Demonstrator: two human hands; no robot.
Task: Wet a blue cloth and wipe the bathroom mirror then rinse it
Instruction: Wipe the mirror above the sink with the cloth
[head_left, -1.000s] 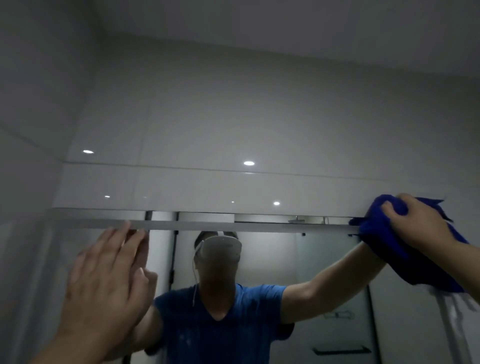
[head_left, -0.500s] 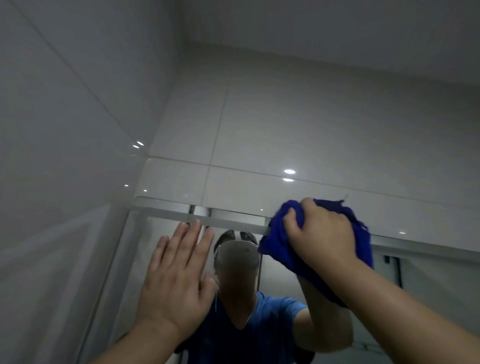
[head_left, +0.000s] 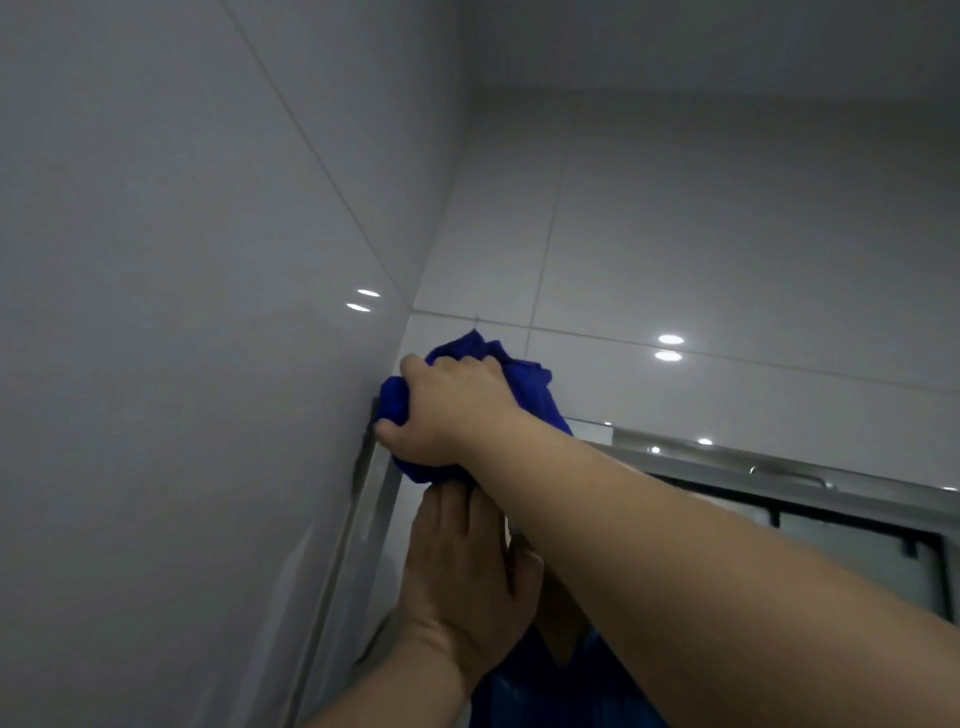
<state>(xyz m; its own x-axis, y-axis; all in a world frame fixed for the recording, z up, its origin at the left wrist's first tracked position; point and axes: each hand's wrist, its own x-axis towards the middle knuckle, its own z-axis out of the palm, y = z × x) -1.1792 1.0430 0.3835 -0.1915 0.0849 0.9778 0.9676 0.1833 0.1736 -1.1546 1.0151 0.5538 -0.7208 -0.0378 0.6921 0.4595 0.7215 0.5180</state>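
My right hand (head_left: 452, 410) grips a bunched blue cloth (head_left: 524, 384) and presses it into the top left corner of the bathroom mirror (head_left: 852, 561), where the mirror meets the side wall. Below it, my left hand (head_left: 467, 577) lies flat on the glass with its fingers together and pointing up, holding nothing; its fingertips are hidden under my right wrist. My right forearm crosses the view from the lower right and hides much of the mirror.
A glossy grey tiled side wall (head_left: 182, 364) stands close on the left. White wall tiles (head_left: 701, 249) rise above the mirror's top edge up to the ceiling. The mirror reflects a blue shirt (head_left: 550, 691) and a dark-framed shower screen (head_left: 779, 514).
My right hand has swept the cloth left along the mirror's top edge, from the right end into the top left corner. The view has swung left with it. My left hand stays flat on the glass.
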